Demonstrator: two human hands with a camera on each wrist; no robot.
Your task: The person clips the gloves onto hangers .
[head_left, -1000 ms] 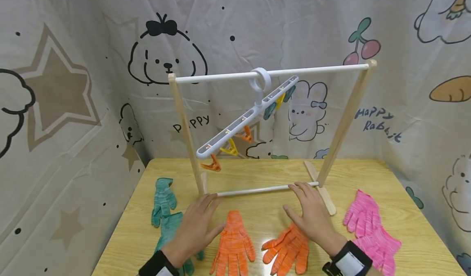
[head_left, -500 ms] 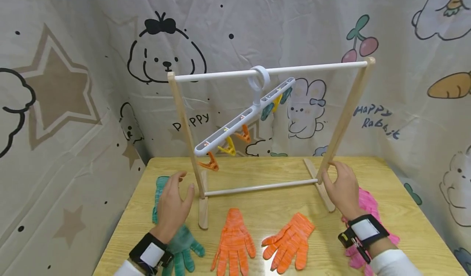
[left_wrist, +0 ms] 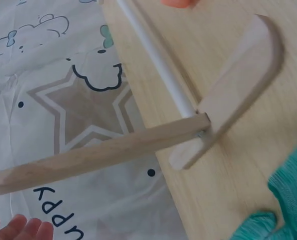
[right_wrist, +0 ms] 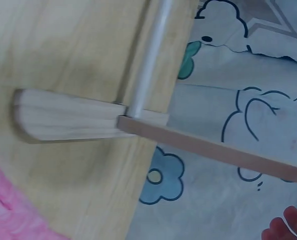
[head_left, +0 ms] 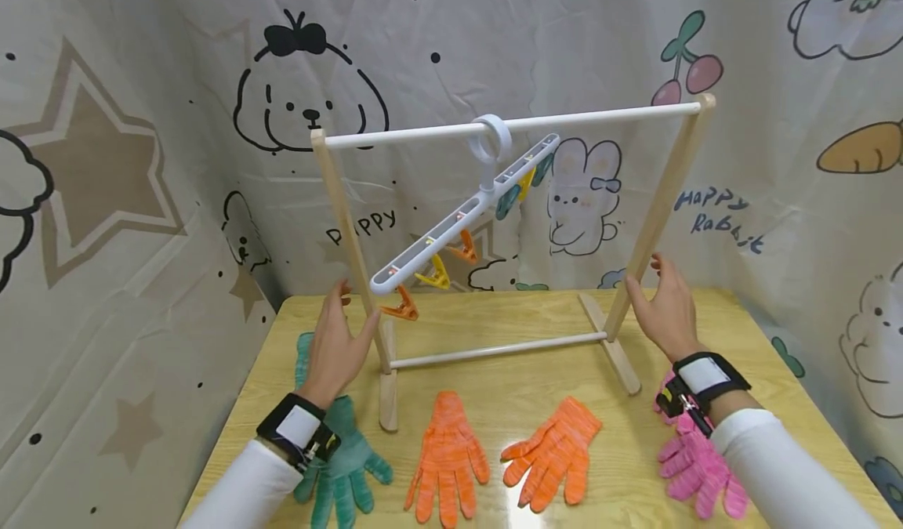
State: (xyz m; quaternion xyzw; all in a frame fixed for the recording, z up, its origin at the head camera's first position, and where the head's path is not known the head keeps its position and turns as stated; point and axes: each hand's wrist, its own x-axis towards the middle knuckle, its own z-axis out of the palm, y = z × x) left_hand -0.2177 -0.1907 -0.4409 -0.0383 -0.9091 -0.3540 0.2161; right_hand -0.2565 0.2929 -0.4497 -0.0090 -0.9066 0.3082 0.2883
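A wooden rack with white rods (head_left: 498, 351) stands on the table. My left hand (head_left: 339, 353) is beside its left post (head_left: 346, 219), thumb near the wood. In the left wrist view, the fingertips (left_wrist: 26, 229) show apart from the post. By the right post (head_left: 652, 219) is my right hand (head_left: 666, 313), fingers relaxed; its fingertips (right_wrist: 283, 227) appear below the post in the right wrist view. From the top rod (head_left: 592, 117) hangs a pale grey clip hanger (head_left: 426, 255) with orange, yellow and teal clips. Neither hand holds anything.
Two orange gloves, a left one (head_left: 447, 458) and a right one (head_left: 553, 454), lie in front of the rack. Teal gloves (head_left: 346, 466) lie at left, partly under my left arm, and pink gloves (head_left: 694, 466) at right. A patterned curtain (head_left: 437, 35) hangs behind the table.
My hands have left the lower rod, parted to either side and risen along the posts. The rack's left foot has come into sight. The gloves have stayed put.
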